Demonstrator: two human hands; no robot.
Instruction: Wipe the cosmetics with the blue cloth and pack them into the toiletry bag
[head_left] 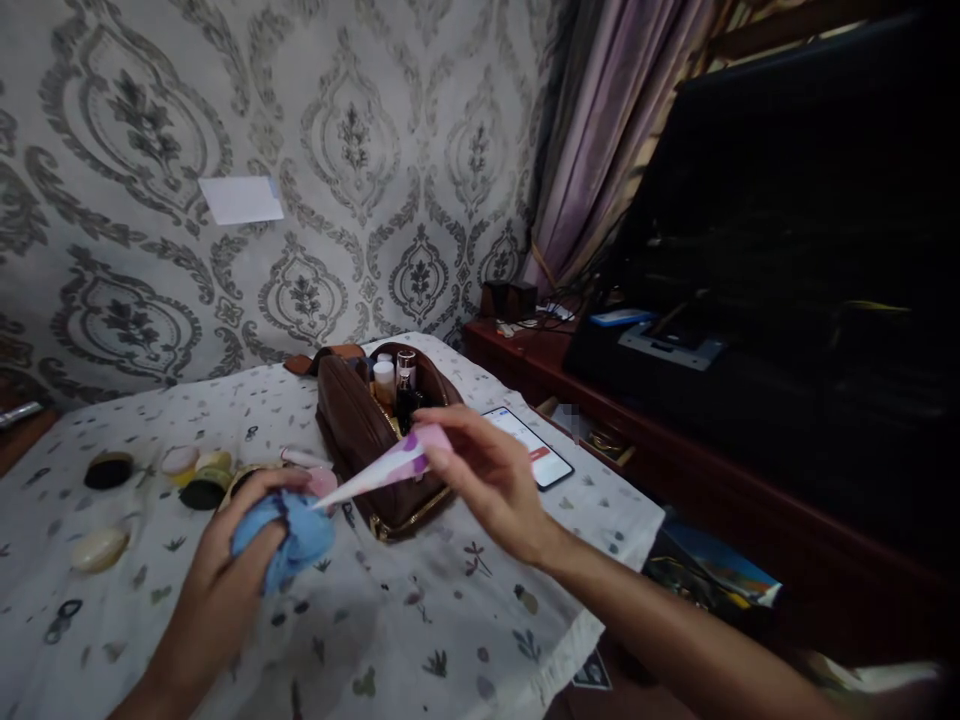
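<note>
My left hand [225,555] is closed around a bunched blue cloth [289,535] above the patterned tablecloth [420,630]. My right hand [487,475] pinches the wide end of a pink and white tube [386,468], whose flat narrow end points at the cloth. Just behind both hands stands an open brown toiletry bag [360,430] with several small bottles [394,380] upright inside it.
Round compacts and jar lids [109,470] lie on the left of the table. A phone [529,447] with a lit screen rests right of the bag. A dark wooden cabinet [675,440] with a large black screen [810,200] stands to the right, past the table edge.
</note>
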